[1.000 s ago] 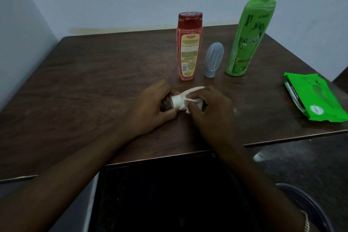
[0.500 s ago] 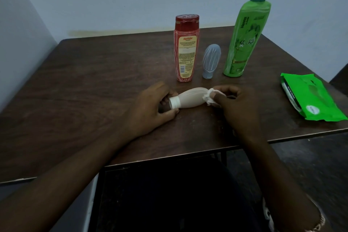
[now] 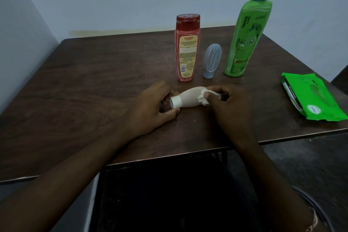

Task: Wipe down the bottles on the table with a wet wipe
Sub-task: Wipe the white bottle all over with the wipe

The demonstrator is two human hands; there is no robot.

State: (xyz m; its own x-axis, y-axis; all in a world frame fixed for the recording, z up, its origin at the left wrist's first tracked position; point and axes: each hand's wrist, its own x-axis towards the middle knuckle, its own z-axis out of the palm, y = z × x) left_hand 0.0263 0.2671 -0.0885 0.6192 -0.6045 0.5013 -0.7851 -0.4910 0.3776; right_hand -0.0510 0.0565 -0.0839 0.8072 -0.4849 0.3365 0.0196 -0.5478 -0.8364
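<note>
On dark wooden table (image 3: 94, 84) by pale walls, left hand (image 3: 150, 107) gripping bottle (image 3: 188, 98), right hand (image 3: 229, 107) pinching wipe (image 3: 202, 98).

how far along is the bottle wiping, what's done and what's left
Nothing can be confirmed as finished. In hand: the small white bottle lies on its side, left hand at its cap end, right hand pressing the wet wipe on its base end. Apparently left: red bottle, small grey bottle and green pump bottle, all standing upright behind.

Green pump bottle (image 3: 245, 37) nozzle cut off by the top edge, white bottle (image 3: 188, 99) base hidden behind the wet wipe (image 3: 204, 98), red bottle (image 3: 186, 49) small print unreadable
</note>
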